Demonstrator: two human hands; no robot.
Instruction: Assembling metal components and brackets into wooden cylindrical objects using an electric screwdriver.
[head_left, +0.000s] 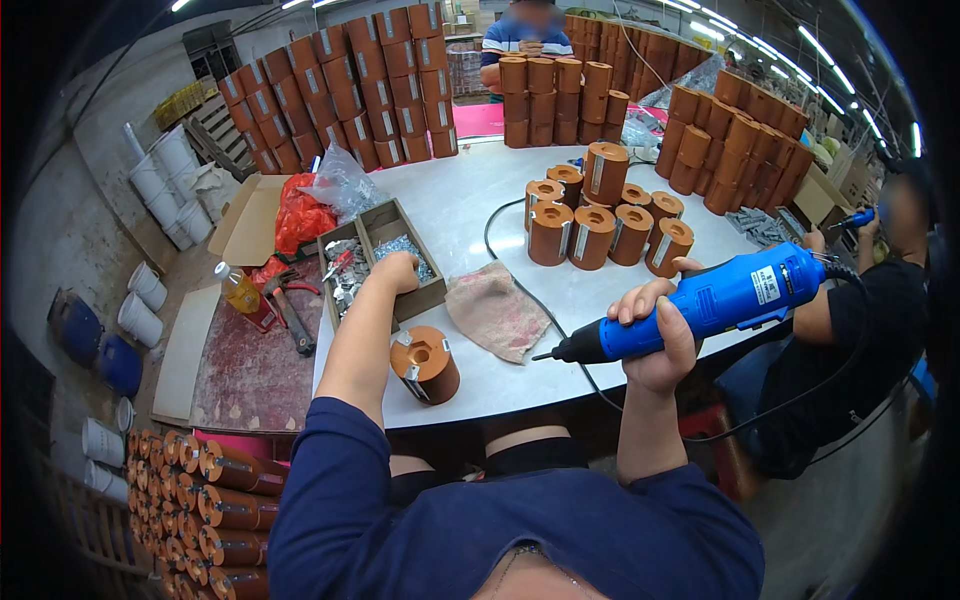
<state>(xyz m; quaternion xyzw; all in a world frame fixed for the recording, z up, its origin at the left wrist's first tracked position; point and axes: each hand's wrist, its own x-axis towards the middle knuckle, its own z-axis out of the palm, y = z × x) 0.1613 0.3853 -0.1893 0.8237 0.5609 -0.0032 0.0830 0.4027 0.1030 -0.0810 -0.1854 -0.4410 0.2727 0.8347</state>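
My right hand (655,335) is wrapped round a blue electric screwdriver (740,295), its black nose and thin bit pointing left over the table. My left hand (398,272) is in the right compartment of a divided wooden tray (432,296), its fingers curled among small silvery screws (400,247). What they hold, if anything, is hidden. The tray's other compartment has grey metal pieces (345,268). Just below the tray, a brown cylinder (425,366) with a hole in its top and a pale strip on its side stands upright. A stained cloth (498,312) lies right of the tray.
Several brown cylinders (588,240) stand mid-table, with tall stacks behind and more (230,500) at lower left. A hammer (290,320), a bottle (240,290) and a red bag (298,215) lie left. A black cable (490,225) crosses the table. Co-workers sit right (850,340) and across (525,40).
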